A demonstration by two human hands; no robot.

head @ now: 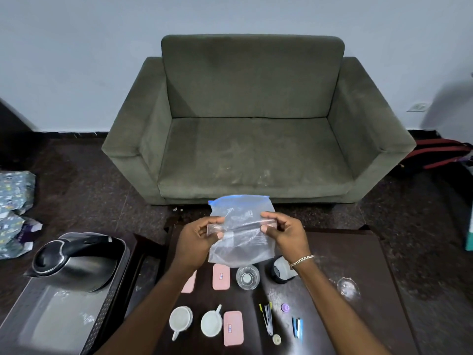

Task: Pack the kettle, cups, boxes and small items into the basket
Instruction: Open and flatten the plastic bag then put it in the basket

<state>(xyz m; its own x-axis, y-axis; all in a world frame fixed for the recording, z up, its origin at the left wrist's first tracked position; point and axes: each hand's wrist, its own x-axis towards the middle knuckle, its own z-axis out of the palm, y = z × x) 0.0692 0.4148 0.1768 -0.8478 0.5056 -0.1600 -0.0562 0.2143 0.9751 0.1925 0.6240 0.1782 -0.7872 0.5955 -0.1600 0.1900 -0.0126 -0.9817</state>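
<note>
Both my hands hold a clear zip bag point(240, 242) with a blue seal above the dark table point(358, 254). My left hand point(198, 237) pinches its left side and my right hand point(284, 233) its right side. A steel kettle point(74, 265) with a black handle lies in the dark basket point(112, 295) at the left. On the table under my arms lie pink boxes point(221, 276) point(233, 327), two white cups point(180, 319) point(211, 322), a glass point(247, 278), a black and white cup point(280, 271) and small items point(267, 319).
A green sofa point(256, 124) faces me beyond the table. Patterned bags point(14, 201) lie on the floor at the left, and a red and black bag point(435, 155) at the right. A glass lid point(348, 288) rests on the table's right side.
</note>
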